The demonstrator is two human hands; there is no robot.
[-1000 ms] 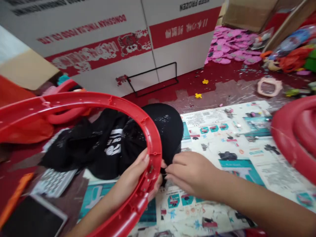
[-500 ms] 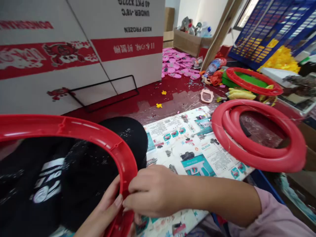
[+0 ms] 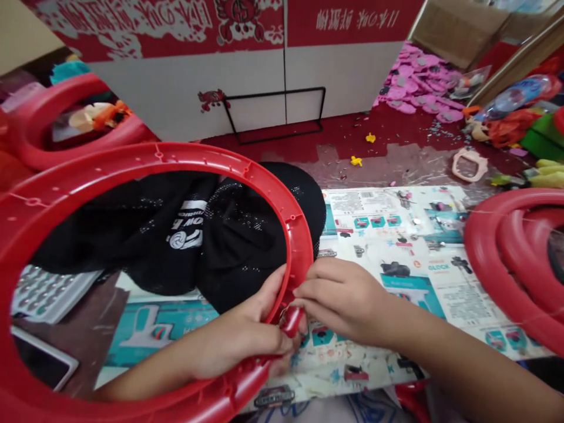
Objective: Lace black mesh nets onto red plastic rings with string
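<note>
A large red plastic ring, its hollow ribbed side facing me, is tilted over the table. My left hand reaches through the ring and is closed around its near right part. My right hand pinches at the same stretch of rim from the outside, its fingertips meeting the left hand's. Something small and thin shows between the fingertips, too small to name. Behind the ring lie a black mesh cap and black cloth with white print, partly covered by the ring.
Printed cardboard sheeting covers the table. A white and red carton stands behind, a black wire frame against it. More red rings lie right; others left. Pink pieces are heaped at the back. A calculator and phone lie left.
The view has swung left, so the table things sit further right and more of the ring shows. Both hands stay at the ring's rim, with the left hand now showing more fully.
</note>
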